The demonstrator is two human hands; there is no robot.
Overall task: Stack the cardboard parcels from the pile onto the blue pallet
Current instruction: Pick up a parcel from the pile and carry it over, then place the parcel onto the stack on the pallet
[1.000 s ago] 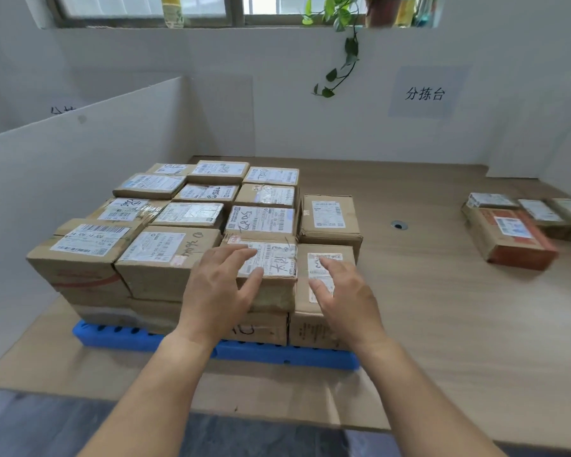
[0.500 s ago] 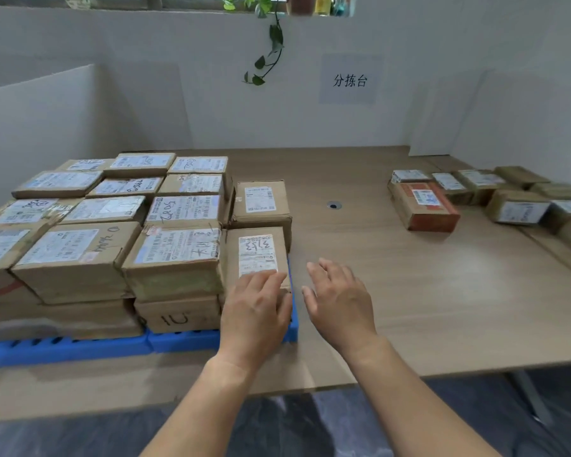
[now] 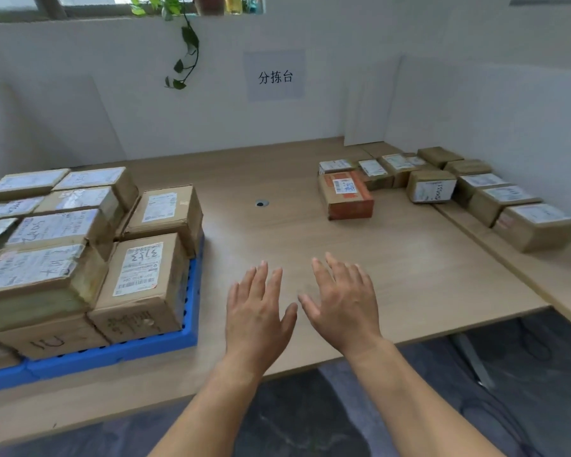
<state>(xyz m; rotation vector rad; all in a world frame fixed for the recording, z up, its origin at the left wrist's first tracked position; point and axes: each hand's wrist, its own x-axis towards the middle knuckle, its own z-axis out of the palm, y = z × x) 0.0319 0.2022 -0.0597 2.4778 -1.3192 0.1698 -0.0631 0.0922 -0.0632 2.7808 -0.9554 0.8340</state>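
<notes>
Two bare hands at lower centre of the frame, left hand [image 3: 257, 311] beside right hand [image 3: 343, 305], palms down over the desk [image 3: 409, 275], fingers [image 3: 261, 275] straight and spread, gripping nothing. Impossible to tell whether resting on the wood or hanging just above it.

Reads as the gap between parcels: nothing in hand, next pick not yet made. Leaves roughly ten cardboard parcels in the pile [image 3: 475, 189] at the upper right, ranged along the desk's right side. Nearest to the hands, an orange-red parcel [image 3: 346, 196] just beside the pile's left end, well apart from both hands.

Could go wrong at the set-down more than at the pick. Offers only two lower spots on the stack, the front corner parcel [image 3: 139, 285] and the second low parcel [image 3: 165, 209] behind it, both close against the pallet's right rim. Risks overhang and a tip onto the desk with any wider parcel laid there. Risks also a shove into the taller neighbours packed touching on the left. At the pick, risks a fumble from a one-handed grab across a long reach; calls for both hands on opposite sides.

Blue pallet [image 3: 112, 356] at the left of the frame: carries labelled parcels packed touching in rows, two layers deep toward the left, apparently one layer at the right rim, far left cut off by the frame edge. No parcel open, contents unseen.
</notes>
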